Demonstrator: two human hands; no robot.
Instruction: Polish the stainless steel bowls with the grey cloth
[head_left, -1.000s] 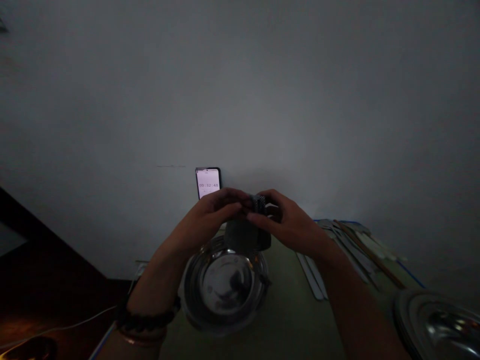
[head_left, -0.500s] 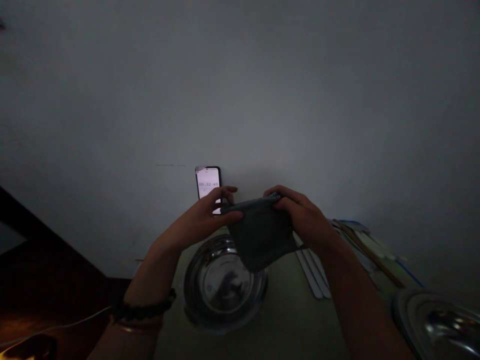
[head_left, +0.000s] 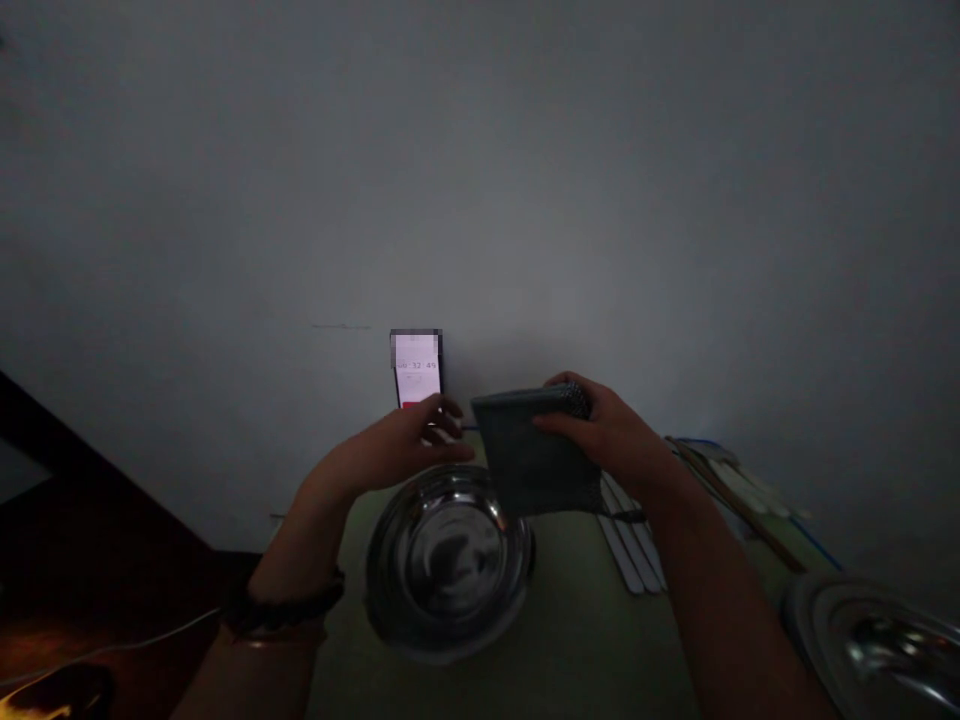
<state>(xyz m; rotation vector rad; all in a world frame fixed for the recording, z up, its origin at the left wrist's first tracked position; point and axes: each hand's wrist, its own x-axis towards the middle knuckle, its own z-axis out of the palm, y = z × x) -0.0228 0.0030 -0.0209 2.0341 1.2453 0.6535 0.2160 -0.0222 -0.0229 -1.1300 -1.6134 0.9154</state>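
Note:
My right hand [head_left: 604,425] pinches a folded dark grey-green cloth [head_left: 532,465], thumb across its front and fingers behind. The cloth has a speckled edge near my fingers, and its lower left corner hangs over the rim of a shiny metal basin [head_left: 382,610]. Just left of the cloth, my left hand [head_left: 409,440] is open and holds nothing, its fingers apart and slightly curled. It hovers above the basin's far left edge, in front of a lit phone [head_left: 418,370] whose lower part it hides.
Several flat, pale-handled utensils [head_left: 630,555] lie on the greenish table [head_left: 592,650], partly under my right forearm. Farther right are long thin sticks [head_left: 739,500] and another shiny metal vessel [head_left: 877,640]. A plain wall [head_left: 480,200] rises behind. A white cable [head_left: 165,637] runs at lower left.
My left hand has let go of the cloth and drawn slightly down and left. My right hand has moved a little right, and the cloth now hangs more level.

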